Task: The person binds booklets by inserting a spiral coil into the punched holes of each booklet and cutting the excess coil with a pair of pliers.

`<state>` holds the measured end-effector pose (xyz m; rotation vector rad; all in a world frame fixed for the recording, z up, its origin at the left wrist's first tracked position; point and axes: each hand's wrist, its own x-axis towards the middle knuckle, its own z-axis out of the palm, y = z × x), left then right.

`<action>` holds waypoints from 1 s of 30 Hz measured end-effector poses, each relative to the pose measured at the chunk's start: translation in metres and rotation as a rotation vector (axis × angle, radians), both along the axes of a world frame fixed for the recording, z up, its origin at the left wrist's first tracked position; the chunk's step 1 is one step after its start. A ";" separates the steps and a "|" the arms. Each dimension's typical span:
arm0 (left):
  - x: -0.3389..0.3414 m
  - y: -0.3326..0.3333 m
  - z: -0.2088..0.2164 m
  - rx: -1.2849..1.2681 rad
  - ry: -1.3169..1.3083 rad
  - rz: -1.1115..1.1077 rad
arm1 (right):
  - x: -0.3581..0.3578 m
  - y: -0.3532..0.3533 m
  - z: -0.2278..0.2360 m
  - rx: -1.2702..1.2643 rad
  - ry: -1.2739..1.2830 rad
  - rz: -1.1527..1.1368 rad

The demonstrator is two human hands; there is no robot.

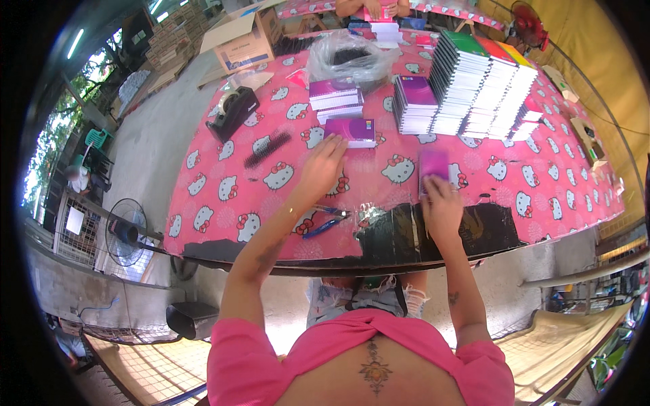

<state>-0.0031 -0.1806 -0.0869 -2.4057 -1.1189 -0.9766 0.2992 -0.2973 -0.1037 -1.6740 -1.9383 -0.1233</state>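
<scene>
My left hand (pixel 325 162) reaches forward with its fingers stretched out, their tips at the near left corner of a small purple-covered notebook stack (pixel 350 127). Near the table's front, my right hand (pixel 443 201) grips another purple notebook (pixel 433 163) by its near end; that notebook is slightly blurred. Behind the left hand stands a taller stack of purple notebooks (pixel 336 91). Blue-handled pliers (pixel 323 227) lie between my forearms. Left of my left hand is a bundle of black spiral binding coils (pixel 267 149).
Tall stacks of spiral notebooks (pixel 460 81) stand at the back right. A tape dispenser (pixel 233 111), a cardboard box (pixel 240 40) and a plastic bag with black coils (pixel 352 57) occupy the back left. Across the table are another person's hands (pixel 379 9). Torn black surface (pixel 440 233) shows along the front edge.
</scene>
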 end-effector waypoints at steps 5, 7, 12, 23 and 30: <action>-0.016 0.043 -0.020 -0.021 0.149 -0.002 | -0.008 -0.008 -0.004 -0.013 0.026 0.094; -0.006 0.023 -0.008 -0.046 0.159 -0.028 | -0.010 -0.022 0.009 0.019 0.236 0.096; 0.056 -0.077 0.013 0.007 0.008 -0.228 | -0.031 -0.035 0.005 0.057 0.743 0.256; -0.177 0.045 -0.045 -0.131 0.107 0.574 | -0.043 -0.046 -0.027 -0.204 1.293 0.391; -0.119 0.015 -0.018 -0.002 -0.104 0.498 | -0.032 -0.038 -0.016 -0.337 1.207 0.371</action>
